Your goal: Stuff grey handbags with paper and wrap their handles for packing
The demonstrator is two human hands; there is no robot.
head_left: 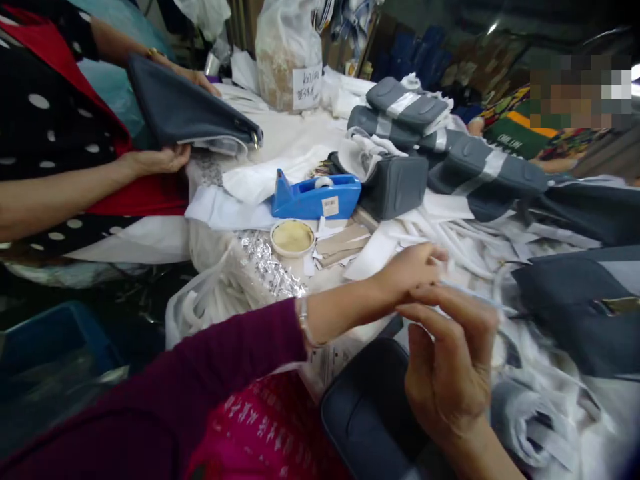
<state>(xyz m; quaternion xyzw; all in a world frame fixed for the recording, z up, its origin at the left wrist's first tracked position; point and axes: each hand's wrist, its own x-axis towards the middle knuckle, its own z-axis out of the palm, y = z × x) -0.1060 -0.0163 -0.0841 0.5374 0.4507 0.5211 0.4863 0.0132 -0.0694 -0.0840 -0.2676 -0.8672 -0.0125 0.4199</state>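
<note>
My left hand (pixel 413 270) reaches across to the right, its fingers curled together and partly hidden behind my right hand. Whatever they may hold does not show. My right hand (pixel 450 363) is raised close in front of it, fingers loosely bent and apart, with nothing visible in them. Below both hands, a dark blue-grey bag (pixel 367 407) lies at my lap by the table edge, partly covered by my right hand. Beside my right wrist is a roll of white wrapping material (pixel 523 423). Another dark bag (pixel 565 320) with a gold-coloured clasp lies to the right.
A blue tape dispenser (pixel 317 197) stands mid-table behind a round tub of yellowish paste (pixel 293 238). Several wrapped dark bags (pixel 487 167) are piled beyond. At left a co-worker's hands hold a dark bag (pixel 185 100); another person sits at far right. A blue bin (pixel 65 340) is lower left.
</note>
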